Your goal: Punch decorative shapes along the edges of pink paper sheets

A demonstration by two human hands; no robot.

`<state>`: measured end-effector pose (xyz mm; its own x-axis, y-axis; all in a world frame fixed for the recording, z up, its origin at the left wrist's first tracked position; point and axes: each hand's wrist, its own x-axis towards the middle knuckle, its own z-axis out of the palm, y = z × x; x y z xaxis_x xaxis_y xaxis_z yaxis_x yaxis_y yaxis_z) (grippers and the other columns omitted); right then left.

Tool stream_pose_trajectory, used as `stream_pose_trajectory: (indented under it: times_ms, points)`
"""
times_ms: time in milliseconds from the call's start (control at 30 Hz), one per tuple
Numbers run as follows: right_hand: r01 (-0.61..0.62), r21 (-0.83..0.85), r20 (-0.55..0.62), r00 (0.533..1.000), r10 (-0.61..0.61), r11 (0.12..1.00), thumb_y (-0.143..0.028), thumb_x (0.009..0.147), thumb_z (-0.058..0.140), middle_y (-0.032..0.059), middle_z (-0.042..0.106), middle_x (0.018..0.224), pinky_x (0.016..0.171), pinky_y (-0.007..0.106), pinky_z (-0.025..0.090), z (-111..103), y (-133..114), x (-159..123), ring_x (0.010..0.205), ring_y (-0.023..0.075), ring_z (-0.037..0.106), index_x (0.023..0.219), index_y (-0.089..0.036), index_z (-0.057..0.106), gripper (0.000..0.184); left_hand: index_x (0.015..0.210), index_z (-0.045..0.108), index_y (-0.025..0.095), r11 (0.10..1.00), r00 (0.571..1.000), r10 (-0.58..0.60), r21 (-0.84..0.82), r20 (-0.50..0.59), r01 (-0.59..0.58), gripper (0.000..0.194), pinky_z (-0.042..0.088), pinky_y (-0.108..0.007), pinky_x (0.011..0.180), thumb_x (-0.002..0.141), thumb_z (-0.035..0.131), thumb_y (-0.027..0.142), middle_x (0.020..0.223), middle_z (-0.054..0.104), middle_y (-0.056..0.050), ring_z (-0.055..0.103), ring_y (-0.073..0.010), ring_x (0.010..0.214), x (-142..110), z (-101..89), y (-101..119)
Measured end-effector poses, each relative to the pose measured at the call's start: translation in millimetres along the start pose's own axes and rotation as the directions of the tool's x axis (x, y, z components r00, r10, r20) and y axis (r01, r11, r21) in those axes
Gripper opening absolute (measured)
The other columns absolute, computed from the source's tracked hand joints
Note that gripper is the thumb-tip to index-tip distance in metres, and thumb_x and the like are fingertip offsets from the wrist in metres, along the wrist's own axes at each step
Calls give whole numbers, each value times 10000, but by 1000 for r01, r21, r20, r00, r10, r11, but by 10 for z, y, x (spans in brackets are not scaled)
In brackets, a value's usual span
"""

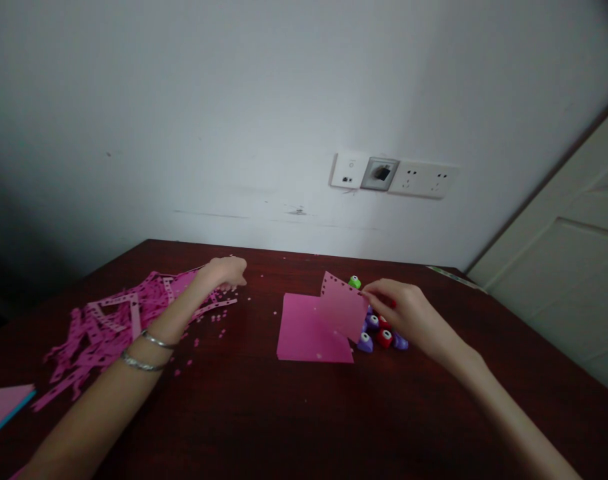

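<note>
Between the thumb and fingertips of my right hand (401,301) is a sheet of pink paper (341,310), held tilted by its right corner. Small punched holes run along its upper edges. Its lower part overlaps a flat stack of pink square paper (304,333) on the table. My left hand (227,272) is closed, low over the right end of a heap of punched pink paper strips (134,310). Its fingertips are partly hidden, so I cannot see what they hold, if anything. Small purple and red craft punches (384,337) lie just under my right hand.
A green punch (355,282) sits behind the held paper. Pink confetti bits (221,320) are scattered beside the strips. More coloured paper (7,407) lies at the left edge of the dark table (264,420). The wall carries sockets (424,180); a thin strip (457,278) lies back right.
</note>
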<state>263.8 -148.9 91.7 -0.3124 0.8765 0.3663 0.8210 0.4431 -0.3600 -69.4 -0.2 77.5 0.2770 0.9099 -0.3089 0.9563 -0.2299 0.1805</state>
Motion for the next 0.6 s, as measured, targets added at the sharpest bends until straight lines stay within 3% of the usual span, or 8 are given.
stream_pose_trajectory:
  times_ms: [100,267,333,467,600]
  points:
    - [-44,44,14,999,44,998,-277,871,427,29,661,703,533,253,435,-14,22,-8,547,130,575,874,-171,645,242,558,575,125,999,994,29,-30,-105,-32,231,391,-236,501,668,496,313,561,609,-65,521,-124,472,-16,-2,182]
    - [-84,222,-58,993,100,971,-347,847,479,43,688,835,563,245,493,-47,-1,2,668,154,623,888,-182,652,242,894,602,124,871,954,266,-391,-135,-298,292,368,-205,442,707,464,302,753,657,-72,540,-106,507,99,195,358]
    - [-112,305,-69,988,140,946,-381,818,522,52,692,842,544,249,511,-56,-9,7,682,166,631,906,-178,652,257,820,618,129,839,945,310,-437,-105,-324,272,363,-198,439,722,458,327,718,653,-70,544,-104,524,166,278,353]
    - [-170,458,-25,979,204,873,-422,771,569,71,689,846,441,240,510,-51,21,11,638,169,630,905,-166,651,301,608,599,126,906,955,248,-311,-161,-288,283,364,-210,444,718,486,361,567,604,-55,511,-92,462,259,358,265]
    - [-180,565,25,979,201,805,-396,748,607,84,679,884,497,242,527,-20,87,22,704,171,632,887,-161,646,276,731,625,118,857,949,271,-407,-163,-315,300,358,-199,443,754,464,371,685,634,-72,551,-109,561,237,371,317]
